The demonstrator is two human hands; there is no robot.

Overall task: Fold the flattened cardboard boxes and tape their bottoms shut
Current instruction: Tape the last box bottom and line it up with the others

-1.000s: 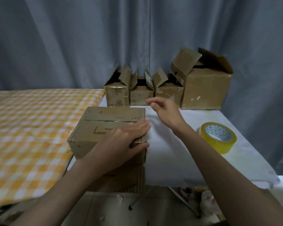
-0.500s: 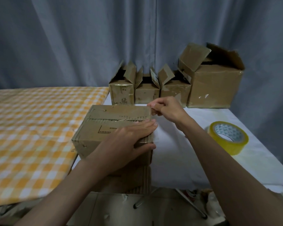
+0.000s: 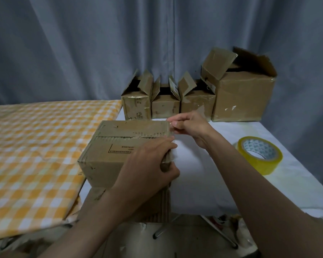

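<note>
Your left hand point(image 3: 147, 164) grips the box point(image 3: 123, 146) at its near corner, steadying it. Your right hand point(image 3: 190, 125) pinches its far corner, probably a tape end, though I cannot tell.

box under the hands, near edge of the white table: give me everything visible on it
The box is brown corrugated cardboard, folded up, its closed flaps facing up with a seam running across and what looks like clear tape along it. A printed black rectangle with small text marks the upper face. Surface is scuffed, with old tape scraps. It sits at the white table near edge, beside the checkered cloth. The left hand grips its right near corner; the right hand pinches at its far right corner.
</note>
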